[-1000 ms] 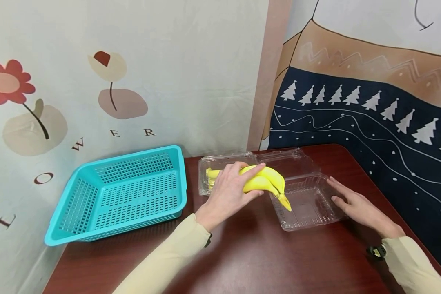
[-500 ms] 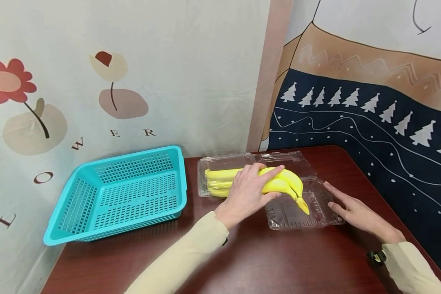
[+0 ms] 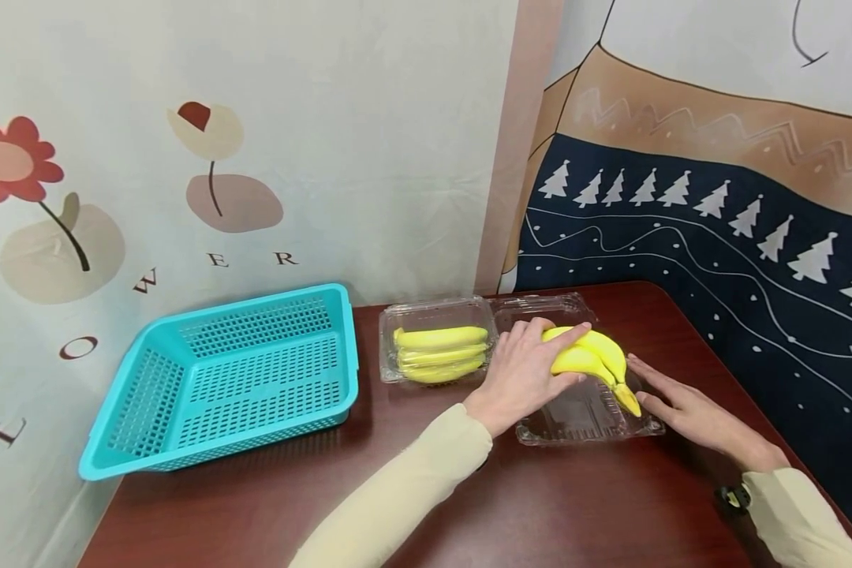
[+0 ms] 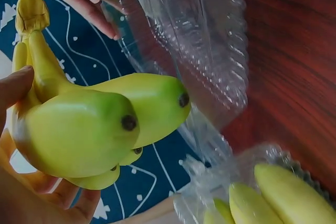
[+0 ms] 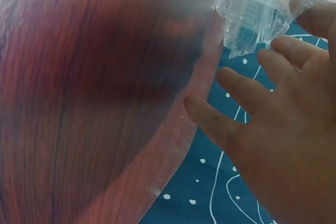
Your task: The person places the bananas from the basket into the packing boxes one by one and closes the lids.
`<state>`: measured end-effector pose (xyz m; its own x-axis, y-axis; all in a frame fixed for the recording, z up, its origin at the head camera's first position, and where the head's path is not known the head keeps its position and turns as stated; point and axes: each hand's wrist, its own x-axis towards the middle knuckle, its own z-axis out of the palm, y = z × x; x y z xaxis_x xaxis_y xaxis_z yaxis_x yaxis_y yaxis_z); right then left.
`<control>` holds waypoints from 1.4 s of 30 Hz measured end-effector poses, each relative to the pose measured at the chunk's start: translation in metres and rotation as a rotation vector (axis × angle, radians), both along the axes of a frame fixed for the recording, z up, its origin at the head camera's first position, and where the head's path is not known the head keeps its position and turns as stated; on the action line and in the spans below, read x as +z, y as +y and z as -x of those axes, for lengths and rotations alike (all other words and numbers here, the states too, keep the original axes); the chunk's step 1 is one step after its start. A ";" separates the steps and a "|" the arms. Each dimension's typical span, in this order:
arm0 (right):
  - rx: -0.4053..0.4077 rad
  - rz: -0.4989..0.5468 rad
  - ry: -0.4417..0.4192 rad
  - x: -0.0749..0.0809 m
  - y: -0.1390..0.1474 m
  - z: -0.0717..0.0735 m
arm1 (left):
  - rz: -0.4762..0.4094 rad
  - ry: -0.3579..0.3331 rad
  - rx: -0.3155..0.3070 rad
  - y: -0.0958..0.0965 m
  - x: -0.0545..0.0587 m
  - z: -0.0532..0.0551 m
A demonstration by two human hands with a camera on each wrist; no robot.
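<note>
The bunch of curved yellow bananas (image 3: 599,347) had moved rightward, gripped by my left hand (image 3: 525,371), to above the open clear-plastic clamshell box (image 3: 571,416), apparently lining up with it, while my right hand (image 3: 692,404) lay with straight, ungripping fingers at its edge.

Head view looks forward and down; closer wrist views share the open container (image 3: 568,418)

The left grip (image 3: 524,364) is curled, the right grip (image 3: 692,412) outstretched.
</note>
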<state>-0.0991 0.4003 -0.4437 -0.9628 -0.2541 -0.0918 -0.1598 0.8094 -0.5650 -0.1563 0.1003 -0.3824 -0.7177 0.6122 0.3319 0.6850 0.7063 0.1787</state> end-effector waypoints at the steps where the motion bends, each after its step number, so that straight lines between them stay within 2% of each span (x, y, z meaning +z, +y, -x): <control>1: 0.001 -0.001 -0.001 0.000 0.001 0.000 | 0.002 -0.006 -0.001 0.003 -0.001 0.000; 7: 0.012 0.018 0.010 0.001 0.005 -0.001 | 0.011 -0.009 -0.015 0.019 -0.005 0.004; 13: -0.001 -0.022 0.010 0.001 0.005 0.000 | -0.005 0.021 -0.009 0.030 -0.008 0.009; 20: -0.007 -0.018 -0.011 0.003 0.003 0.000 | 0.028 -0.033 0.021 0.033 -0.018 0.014; 31: 0.014 0.059 -0.037 0.002 0.002 0.000 | 0.062 -0.051 0.017 0.036 -0.031 0.016; 37: 0.028 0.074 -0.044 0.000 0.003 0.001 | 0.069 -0.062 0.042 0.037 -0.037 0.018; 42: 0.013 0.065 -0.063 0.000 0.005 0.000 | 0.090 -0.048 0.033 0.041 -0.042 0.017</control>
